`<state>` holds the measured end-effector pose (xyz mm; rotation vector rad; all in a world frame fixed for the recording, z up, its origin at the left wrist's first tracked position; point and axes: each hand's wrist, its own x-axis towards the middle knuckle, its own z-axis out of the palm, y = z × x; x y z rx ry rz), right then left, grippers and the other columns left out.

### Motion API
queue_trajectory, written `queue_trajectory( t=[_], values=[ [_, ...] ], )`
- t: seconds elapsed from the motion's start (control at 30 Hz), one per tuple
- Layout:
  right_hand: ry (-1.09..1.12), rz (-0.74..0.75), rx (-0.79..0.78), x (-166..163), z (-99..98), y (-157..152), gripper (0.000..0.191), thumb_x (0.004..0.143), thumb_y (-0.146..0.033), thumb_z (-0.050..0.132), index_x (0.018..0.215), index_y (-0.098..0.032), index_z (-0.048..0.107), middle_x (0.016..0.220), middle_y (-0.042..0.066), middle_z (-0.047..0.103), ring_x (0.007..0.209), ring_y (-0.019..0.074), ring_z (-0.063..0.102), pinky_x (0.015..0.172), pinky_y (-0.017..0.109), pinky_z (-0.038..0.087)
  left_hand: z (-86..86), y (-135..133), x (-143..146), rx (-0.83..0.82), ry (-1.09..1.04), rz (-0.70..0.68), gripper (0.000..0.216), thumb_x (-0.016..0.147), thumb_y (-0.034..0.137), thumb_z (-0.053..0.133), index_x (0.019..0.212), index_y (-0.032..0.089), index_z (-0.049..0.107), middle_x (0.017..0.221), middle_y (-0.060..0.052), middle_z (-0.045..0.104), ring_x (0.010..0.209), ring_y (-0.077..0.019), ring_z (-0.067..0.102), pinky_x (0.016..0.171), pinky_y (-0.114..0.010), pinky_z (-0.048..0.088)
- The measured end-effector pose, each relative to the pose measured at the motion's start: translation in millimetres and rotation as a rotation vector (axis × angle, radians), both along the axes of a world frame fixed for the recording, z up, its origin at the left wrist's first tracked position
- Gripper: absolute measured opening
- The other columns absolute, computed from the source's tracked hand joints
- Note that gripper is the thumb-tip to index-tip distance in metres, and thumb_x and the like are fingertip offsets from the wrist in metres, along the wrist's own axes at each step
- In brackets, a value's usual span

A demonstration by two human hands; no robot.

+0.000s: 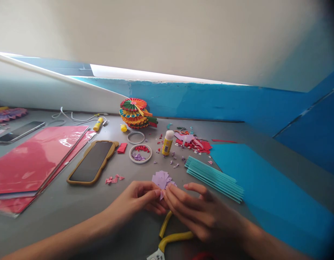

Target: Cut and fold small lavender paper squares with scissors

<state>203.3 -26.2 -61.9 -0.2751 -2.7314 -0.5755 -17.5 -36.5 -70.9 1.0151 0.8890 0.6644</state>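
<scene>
My left hand (pixel 141 199) and my right hand (pixel 199 211) meet near the table's front edge, both pinching a small lilac paper piece (pixel 161 179) made of several folded squares. The fingers of both hands are closed on its lower edge. Yellow-handled scissors (pixel 169 236) lie under and between my wrists. A glue stick (pixel 167 142) with a yellow label stands upright just beyond the paper piece. A pleated teal paper strip (pixel 214 178) lies to the right of my fingers.
A phone in a tan case (pixel 92 161) and red paper sheets (pixel 34 159) lie at left, with another phone (pixel 19 132) beyond. A white ring lid (pixel 140 153) holds scraps. A multicoloured paper fan ball (pixel 135 113) sits at the back. A blue sheet (pixel 264 187) covers the right.
</scene>
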Motion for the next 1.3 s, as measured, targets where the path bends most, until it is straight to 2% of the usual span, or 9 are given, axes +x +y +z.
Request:
queue_trajectory(
  t=[0.23, 0.5, 0.63, 0.73, 0.8, 0.87, 0.93, 1.07, 1.3],
  values=[
    [0.015, -0.023, -0.015, -2.9, 1.8, -4.1, 0.035, 0.098, -0.007, 0.033, 0.112, -0.007, 0.065, 0.115, 0.01, 0.067, 0.114, 0.022, 0.054, 0.098, 0.037, 0.036, -1.4, 0.5, -1.2, 0.029, 0.021, -0.025, 0.036, 0.082, 0.046, 0.063, 0.086, 0.01, 0.068, 0.08, -0.008, 0.072, 0.078, -0.0182, 0.068, 0.077, -0.028, 0.053],
    [-0.073, -0.051, 0.014, 2.4, 5.0, 2.3, 0.035, 0.099, -0.01, 0.032, 0.12, -0.007, 0.06, 0.122, 0.012, 0.063, 0.118, 0.0228, 0.051, 0.099, 0.039, 0.037, -6.5, 3.1, -3.6, 0.002, -0.013, -0.007, 0.031, 0.084, 0.039, 0.064, 0.091, 0.009, 0.067, 0.09, -0.012, 0.074, 0.084, -0.018, 0.069, 0.075, -0.025, 0.053],
    [0.02, -0.014, -0.003, 9.7, 1.6, 11.6, 0.031, 0.099, -0.009, 0.035, 0.117, -0.007, 0.06, 0.12, 0.012, 0.064, 0.117, 0.0216, 0.052, 0.095, 0.039, 0.04, -7.9, 3.3, -4.2, -0.016, -0.033, 0.028, 0.03, 0.083, 0.04, 0.065, 0.09, 0.01, 0.066, 0.096, -0.014, 0.074, 0.084, -0.0185, 0.07, 0.075, -0.026, 0.053],
    [0.199, -0.128, -0.184, 8.5, 2.1, 13.2, 0.032, 0.099, -0.01, 0.035, 0.127, -0.009, 0.051, 0.12, 0.012, 0.062, 0.117, 0.0231, 0.05, 0.096, 0.041, 0.04, -7.4, 2.2, -3.8, 0.01, -0.024, 0.049, 0.032, 0.084, 0.042, 0.063, 0.091, 0.011, 0.066, 0.098, -0.014, 0.073, 0.086, -0.0187, 0.069, 0.076, -0.027, 0.053],
    [0.339, -0.265, -0.441, 2.5, 5.7, 9.5, 0.029, 0.099, -0.016, 0.036, 0.124, -0.011, 0.048, 0.114, 0.013, 0.061, 0.109, 0.023, 0.053, 0.091, 0.04, 0.044, -6.6, 0.4, -2.8, 0.071, -0.01, 0.03, 0.033, 0.086, 0.042, 0.06, 0.093, 0.011, 0.066, 0.096, -0.013, 0.073, 0.084, -0.0177, 0.068, 0.076, -0.026, 0.052],
    [0.399, -0.355, -0.737, -5.8, 9.9, 3.3, 0.016, 0.099, -0.019, 0.038, 0.101, -0.016, 0.054, 0.095, 0.007, 0.061, 0.09, 0.0195, 0.056, 0.079, 0.034, 0.047, -5.7, -2.0, -1.3, 0.139, -0.003, -0.017, 0.032, 0.089, 0.04, 0.057, 0.096, 0.011, 0.066, 0.094, -0.011, 0.073, 0.083, -0.0168, 0.067, 0.076, -0.026, 0.051],
    [0.358, -0.394, -0.927, -13.7, 11.9, -3.1, 0.019, 0.099, -0.019, 0.036, 0.088, -0.019, 0.052, 0.085, 0.003, 0.058, 0.08, 0.0178, 0.054, 0.073, 0.032, 0.046, -4.6, -4.4, 0.1, 0.184, -0.006, -0.068, 0.03, 0.091, 0.038, 0.055, 0.1, 0.011, 0.066, 0.092, -0.01, 0.072, 0.083, -0.0171, 0.067, 0.076, -0.027, 0.051],
    [0.3, -0.37, -1.015, -21.3, 6.4, -10.6, 0.021, 0.099, -0.013, 0.033, 0.086, -0.019, 0.049, 0.088, 0.003, 0.055, 0.081, 0.0184, 0.049, 0.078, 0.035, 0.041, -3.0, -7.7, 1.6, 0.219, -0.011, -0.108, 0.029, 0.092, 0.035, 0.052, 0.102, 0.01, 0.066, 0.091, -0.01, 0.071, 0.086, -0.0189, 0.066, 0.076, -0.029, 0.051],
    [0.267, -0.369, -0.996, -20.7, 6.0, -10.9, 0.02, 0.096, -0.006, 0.037, 0.084, -0.018, 0.048, 0.086, 0.002, 0.055, 0.08, 0.0186, 0.047, 0.076, 0.035, 0.036, -4.3, -10.7, 1.5, 0.185, -0.001, -0.162, 0.028, 0.092, 0.036, 0.053, 0.097, 0.01, 0.063, 0.09, -0.013, 0.071, 0.083, -0.0186, 0.065, 0.077, -0.03, 0.049]
  ],
)
